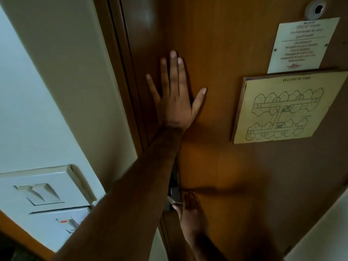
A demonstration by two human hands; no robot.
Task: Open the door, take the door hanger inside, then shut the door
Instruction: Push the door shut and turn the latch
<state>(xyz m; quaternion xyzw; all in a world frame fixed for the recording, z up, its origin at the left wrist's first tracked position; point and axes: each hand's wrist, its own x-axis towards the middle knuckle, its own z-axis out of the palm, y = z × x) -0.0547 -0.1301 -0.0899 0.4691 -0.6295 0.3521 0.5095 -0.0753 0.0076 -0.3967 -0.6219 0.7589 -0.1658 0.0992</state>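
A brown wooden door (pixel 226 44) fills the view, seen close up, with its left edge against the dark frame (pixel 122 76). My left hand (pixel 175 102) lies flat on the door near that edge, fingers spread, holding nothing. Lower down, my right hand (pixel 192 217) is against the door with its fingers stretched out. Its thumb is next to the metal lever handle (pixel 174 201), and I cannot tell whether it touches. My left forearm partly hides the lock plate above the handle. No door hanger is in sight.
A framed fire-escape floor plan (pixel 286 108) and a white printed notice (pixel 301 46) hang on the door's right side, below a peephole (pixel 316 9). On the white wall to the left sits a switch panel (pixel 43 191).
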